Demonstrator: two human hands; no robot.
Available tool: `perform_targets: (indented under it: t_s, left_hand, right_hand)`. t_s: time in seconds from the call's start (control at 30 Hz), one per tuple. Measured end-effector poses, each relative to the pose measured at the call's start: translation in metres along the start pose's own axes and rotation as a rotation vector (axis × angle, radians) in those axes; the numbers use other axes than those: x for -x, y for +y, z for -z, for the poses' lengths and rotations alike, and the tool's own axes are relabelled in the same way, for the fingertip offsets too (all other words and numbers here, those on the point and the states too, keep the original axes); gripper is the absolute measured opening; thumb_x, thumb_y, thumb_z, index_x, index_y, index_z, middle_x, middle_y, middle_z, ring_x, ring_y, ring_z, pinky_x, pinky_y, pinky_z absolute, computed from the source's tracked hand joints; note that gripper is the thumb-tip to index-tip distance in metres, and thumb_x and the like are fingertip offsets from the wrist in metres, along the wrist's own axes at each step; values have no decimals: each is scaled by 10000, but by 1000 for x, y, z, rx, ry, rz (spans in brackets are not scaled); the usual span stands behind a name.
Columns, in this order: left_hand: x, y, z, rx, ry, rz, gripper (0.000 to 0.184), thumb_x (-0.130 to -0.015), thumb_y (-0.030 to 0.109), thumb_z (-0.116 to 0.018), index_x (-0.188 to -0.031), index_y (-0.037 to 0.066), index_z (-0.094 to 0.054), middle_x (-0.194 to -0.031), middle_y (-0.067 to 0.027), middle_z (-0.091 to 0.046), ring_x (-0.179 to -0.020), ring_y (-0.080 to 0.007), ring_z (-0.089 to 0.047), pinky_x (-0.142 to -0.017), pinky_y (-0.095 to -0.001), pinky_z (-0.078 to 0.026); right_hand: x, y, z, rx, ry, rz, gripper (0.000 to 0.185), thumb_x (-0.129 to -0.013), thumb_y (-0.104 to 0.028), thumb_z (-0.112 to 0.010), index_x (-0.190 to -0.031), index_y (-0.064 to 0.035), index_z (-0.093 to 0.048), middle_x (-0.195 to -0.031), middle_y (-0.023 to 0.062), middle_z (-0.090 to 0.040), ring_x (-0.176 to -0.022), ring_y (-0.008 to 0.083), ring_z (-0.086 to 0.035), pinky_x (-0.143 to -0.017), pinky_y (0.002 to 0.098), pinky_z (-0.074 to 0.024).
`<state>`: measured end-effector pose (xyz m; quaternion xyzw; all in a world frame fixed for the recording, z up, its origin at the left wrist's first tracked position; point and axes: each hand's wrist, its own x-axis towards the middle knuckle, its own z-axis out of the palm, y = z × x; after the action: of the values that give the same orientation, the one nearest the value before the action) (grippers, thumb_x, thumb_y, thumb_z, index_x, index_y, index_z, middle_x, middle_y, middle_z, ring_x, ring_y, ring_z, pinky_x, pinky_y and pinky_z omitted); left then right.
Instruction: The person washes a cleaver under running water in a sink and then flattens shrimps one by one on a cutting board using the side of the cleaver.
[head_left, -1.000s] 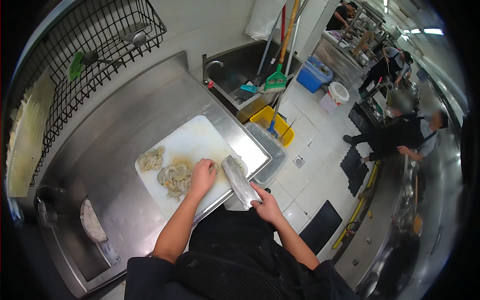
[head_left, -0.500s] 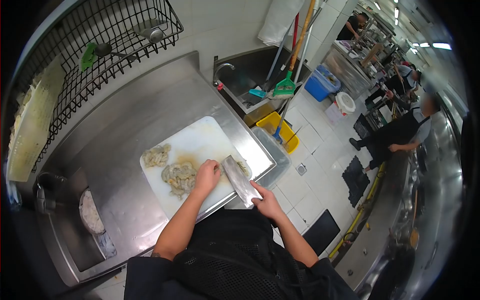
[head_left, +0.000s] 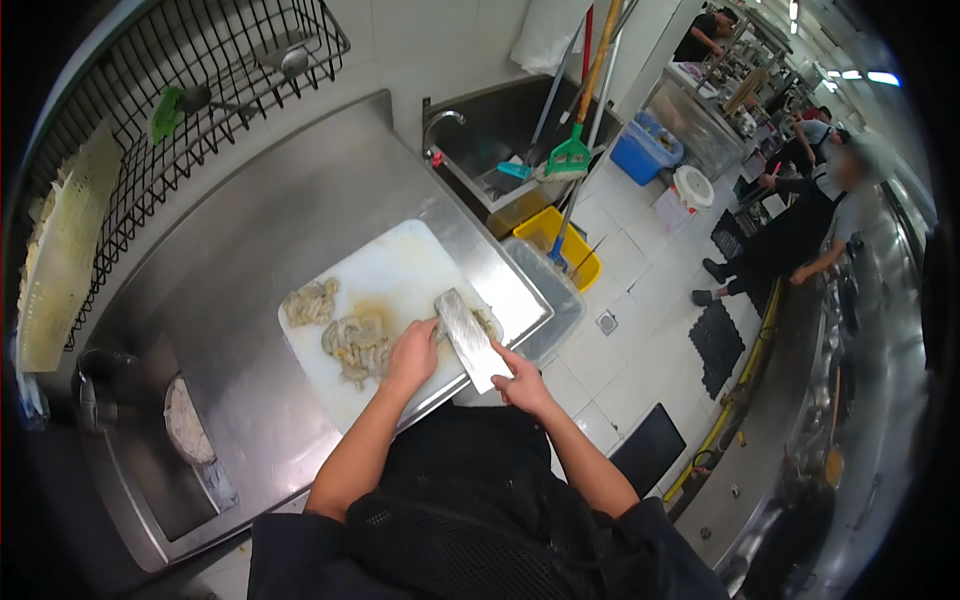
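My right hand (head_left: 522,384) grips a wide-bladed cleaver (head_left: 463,335) near its lower end, the blade slanting over the right part of a white cutting board (head_left: 412,250). Just left of the blade is my left hand (head_left: 413,356), its fingers drawn together close to the metal; what they hold, if anything, is hidden. Beside that hand lies a large pile of raw peeled shrimp (head_left: 357,345). A smaller shrimp pile (head_left: 310,302) sits at the board's left edge. Small dark-greenish scraps (head_left: 487,322) show to the right of the cleaver.
The board rests on a steel counter (head_left: 300,240). A container of pale food (head_left: 186,425) sits in the counter's left recess. Behind are a sink (head_left: 480,150), a green broom (head_left: 570,155) and a yellow bucket (head_left: 572,250). A wire rack (head_left: 220,110) hangs above. Other people work at right.
The cleaver has tilted and shifted slightly up and left, with my right hand moving along. My left hand stays nearly in place. People at the right have changed posture.
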<state>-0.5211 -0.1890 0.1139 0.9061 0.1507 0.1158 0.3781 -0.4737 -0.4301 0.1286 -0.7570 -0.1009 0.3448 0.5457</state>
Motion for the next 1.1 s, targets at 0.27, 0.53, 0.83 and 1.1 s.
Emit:
perform_targets:
  t_s: [0.27,0.53,0.83,1.1]
  left_hand:
    - [-3,-6,-4,5,27,59,323,-852,54,-611,-1144,36,-747,-949,-222,-734,-905,-421,-699,-840,-504,-557]
    - [-7,-3,-1,1,-37,200,373,-791,87,-647,-1145,56,-763,-871,-204,-746,-834,-377,-725,-807,-478,-576]
    - [-26,-4,17,-2,-44,-135,378,-824,-10,-602,-1180,45,-716,-1056,-171,-693,-944,-350,-667,-857,-413,-548]
    - [-39,-4,23,-98,-309,-348,147,-774,-7,-594,-916,27,-618,-969,-170,-625,-954,-390,-582,-857,-476,-493]
  right_hand:
    - [42,30,-12,-122,-15,-74,773,-935,38,-634,-1619,-222,-388,-912,42,-674,-580,80,-537,-534,275,-477]
    - [73,29,-9,-230,-59,-160,761,-919,61,-639,-1602,-194,-422,-939,35,-686,-586,80,-522,-550,254,-463]
    - [86,23,31,-358,0,-138,723,-936,84,-629,-1591,-145,-429,-820,29,-640,-574,92,-553,-503,254,-459]
    - [78,7,11,-209,187,-43,713,-920,42,-623,-1584,-142,-444,-1001,70,-698,-598,84,-546,-539,258,-469]
